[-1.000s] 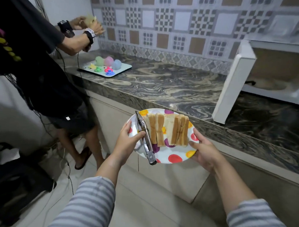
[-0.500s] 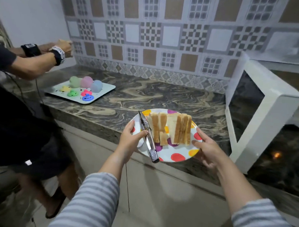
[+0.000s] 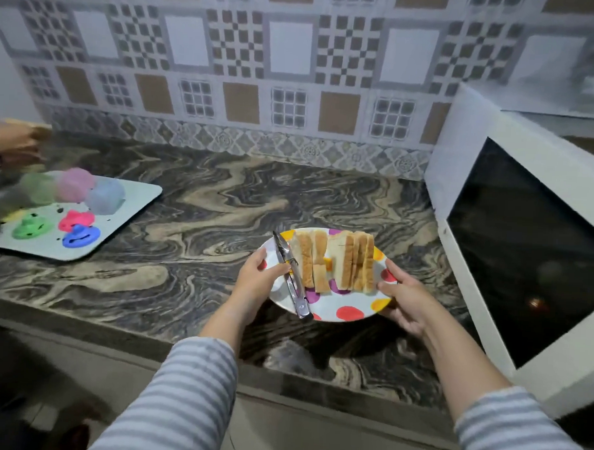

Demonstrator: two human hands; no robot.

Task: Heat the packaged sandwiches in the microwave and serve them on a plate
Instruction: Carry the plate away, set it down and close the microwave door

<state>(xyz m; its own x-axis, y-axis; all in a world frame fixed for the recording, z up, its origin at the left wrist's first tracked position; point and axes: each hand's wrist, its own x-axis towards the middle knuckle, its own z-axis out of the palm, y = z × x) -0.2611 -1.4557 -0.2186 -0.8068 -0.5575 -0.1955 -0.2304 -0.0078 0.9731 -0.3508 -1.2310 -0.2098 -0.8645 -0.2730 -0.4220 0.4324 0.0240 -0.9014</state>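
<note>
Sandwiches (image 3: 335, 260): cut pieces standing on edge in a row across the far half of the plate, crusts up; one short piece lies at the near end of the left group.
Plate (image 3: 344, 312): white with coloured dots, held above the counter at the middle of the view, tilted a little toward the viewer; whether its base touches the stone I cannot tell.
Tongs (image 3: 291, 275): metal, lying on the plate's left side, tips toward 11 o'clock, hinge end toward 5 o'clock and reaching the near rim.
Left hand (image 3: 255, 281): grips the plate's rim at 9 o'clock, thumb laid over the tongs and pinning them to the plate.
Right hand (image 3: 406, 297): grips the rim at 3 o'clock, thumb on top near the sandwiches, fingers curled underneath.
Counter (image 3: 204, 220): dark marbled stone, running under and beyond the plate.
Microwave door (image 3: 520, 234): white frame with dark glass, swung open at 3 o'clock from the plate, just beside the right hand.
Tray (image 3: 133, 200): pale, at 9 to 10 o'clock, well apart from the plate, carrying small coloured shapes, blurred.
Other person's hand (image 3: 16, 144): at the far left edge, above the tray, blurred.
Wall (image 3: 295, 71): patterned tiles behind the counter at 12 o'clock.
</note>
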